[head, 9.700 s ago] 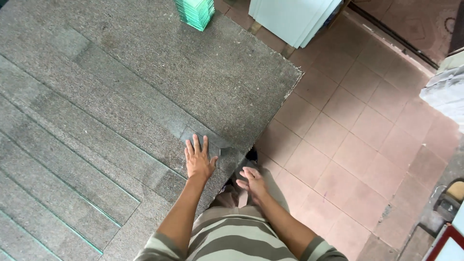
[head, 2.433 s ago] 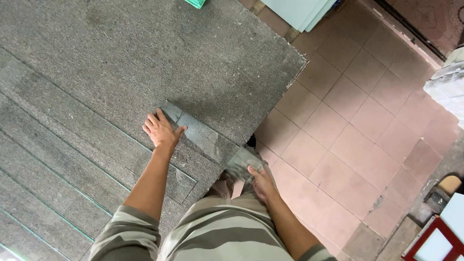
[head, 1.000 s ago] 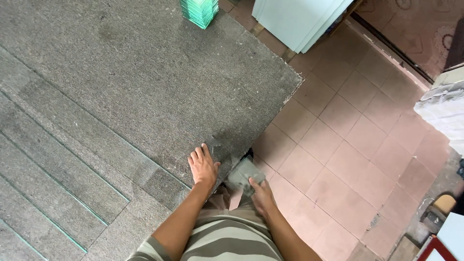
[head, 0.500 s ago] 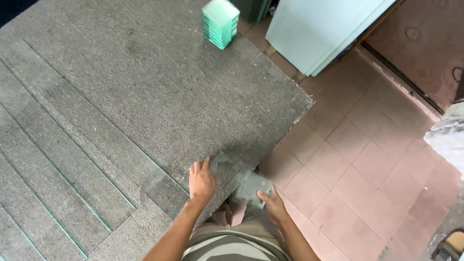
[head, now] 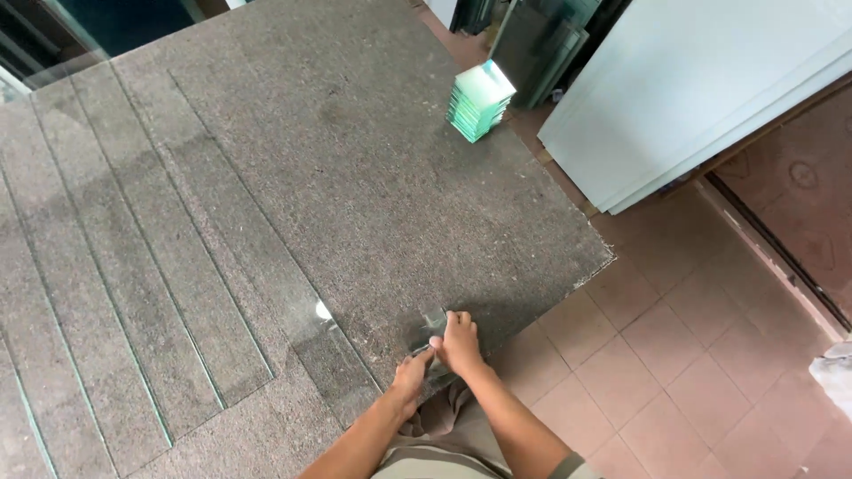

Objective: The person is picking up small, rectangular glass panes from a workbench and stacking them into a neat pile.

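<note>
Both my hands meet at the near edge of a grey carpeted table (head: 373, 177). My right hand (head: 460, 341) grips a small clear glass piece (head: 430, 321) lying on the carpet. Just to its left, my left hand (head: 410, 381) has its fingers closed on the near end of the same glass piece. A long glass strip (head: 266, 257) lies just left of my hands. A stack of greenish glass squares (head: 479, 100) stands at the table's far edge, well away from both hands.
Several long glass strips (head: 115, 293) lie side by side on the left of the table. White panels (head: 701, 89) and dark sheets (head: 532, 44) lean beyond the far right corner. Pinkish floor tiles (head: 683, 355) lie to the right.
The view has tilted up to take in the glass stack and white panels. My two hands have come together on the small glass piece at the table edge.
</note>
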